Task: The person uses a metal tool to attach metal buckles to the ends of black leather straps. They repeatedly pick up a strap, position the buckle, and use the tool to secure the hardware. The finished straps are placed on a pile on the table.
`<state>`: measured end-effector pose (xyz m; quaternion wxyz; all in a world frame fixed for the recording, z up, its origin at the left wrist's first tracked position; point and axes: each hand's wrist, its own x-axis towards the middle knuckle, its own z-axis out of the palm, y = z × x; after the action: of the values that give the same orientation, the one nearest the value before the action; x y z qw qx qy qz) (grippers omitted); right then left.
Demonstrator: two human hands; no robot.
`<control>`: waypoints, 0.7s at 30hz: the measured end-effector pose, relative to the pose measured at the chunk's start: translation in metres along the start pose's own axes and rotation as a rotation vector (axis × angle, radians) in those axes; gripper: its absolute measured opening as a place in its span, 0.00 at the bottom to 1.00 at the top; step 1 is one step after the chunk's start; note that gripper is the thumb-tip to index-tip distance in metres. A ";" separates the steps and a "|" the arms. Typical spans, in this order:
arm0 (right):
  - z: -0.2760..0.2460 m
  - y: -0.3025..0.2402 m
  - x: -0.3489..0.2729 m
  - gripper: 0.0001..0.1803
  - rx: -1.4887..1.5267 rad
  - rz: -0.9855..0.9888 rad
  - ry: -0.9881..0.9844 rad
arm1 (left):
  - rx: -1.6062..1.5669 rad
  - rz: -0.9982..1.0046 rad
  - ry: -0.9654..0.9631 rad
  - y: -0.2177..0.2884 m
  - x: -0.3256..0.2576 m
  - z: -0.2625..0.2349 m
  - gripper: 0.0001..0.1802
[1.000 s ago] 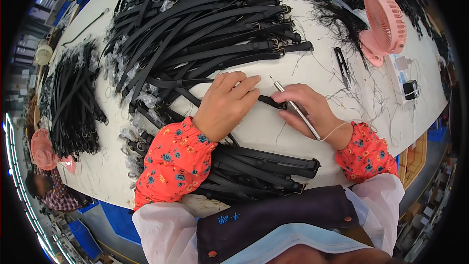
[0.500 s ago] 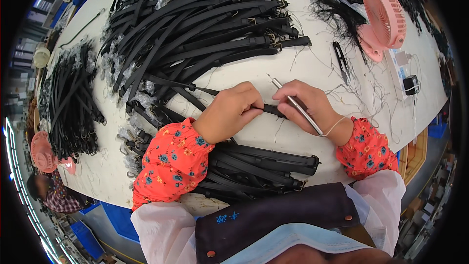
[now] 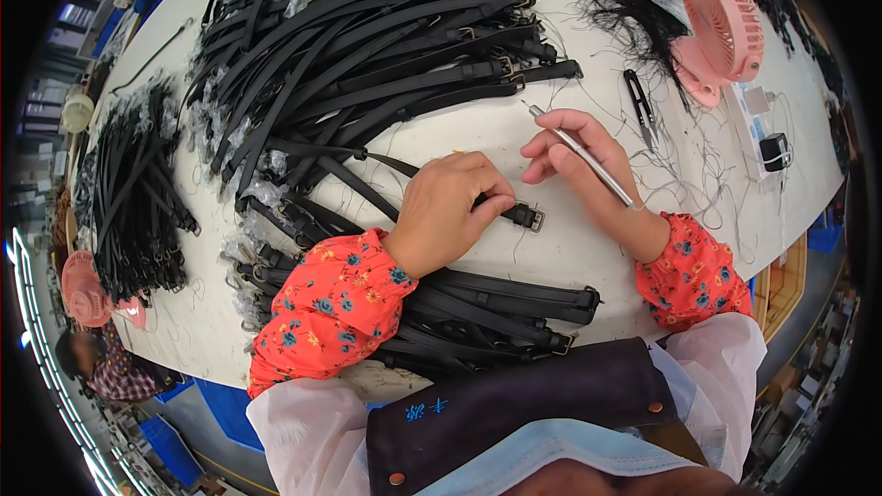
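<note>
Left hand [image 3: 452,207] pinching the black strap [image 3: 525,216], mid-table [image 3: 588,262], its long axis slanting from the far-left side toward the near-right corner. Buckle end pokes out rightward, just below the right hand [image 3: 593,170], apart from it; that grip clasps a silver pen-shaped tool [image 3: 602,174], tip toward the far edge.

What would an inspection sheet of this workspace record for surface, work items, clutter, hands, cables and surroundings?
Surface: white tabletop, partly covered.
Work items: buckled black strap, silver pen-shaped tool, large pile of black straps.
Clutter: loose threads, thread snips, pink desk fan at right.
Hands: left hand pinches the strap behind its buckle; right hand holds the tool, apart from the strap.
Cables: thin white cord by a black plug adapter.
Surroundings: blue bin and another person, lower left.
</note>
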<state>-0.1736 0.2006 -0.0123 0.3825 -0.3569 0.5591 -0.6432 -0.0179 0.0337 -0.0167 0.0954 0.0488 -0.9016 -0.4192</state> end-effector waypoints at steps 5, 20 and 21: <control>-0.009 -0.003 0.002 0.17 0.259 0.154 -0.077 | -0.004 -0.042 0.000 0.008 0.001 -0.006 0.05; -0.003 -0.012 -0.003 0.20 -0.098 0.302 -0.267 | -0.131 -0.100 -0.094 0.002 -0.001 -0.019 0.05; -0.003 -0.012 -0.003 0.19 -0.096 0.301 -0.267 | -0.134 -0.102 -0.095 0.002 -0.001 -0.019 0.05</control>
<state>-0.1755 0.2056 -0.0009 0.5273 -0.3694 0.5806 -0.4984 -0.0125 0.0212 -0.0040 0.0338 0.0683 -0.8714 -0.4845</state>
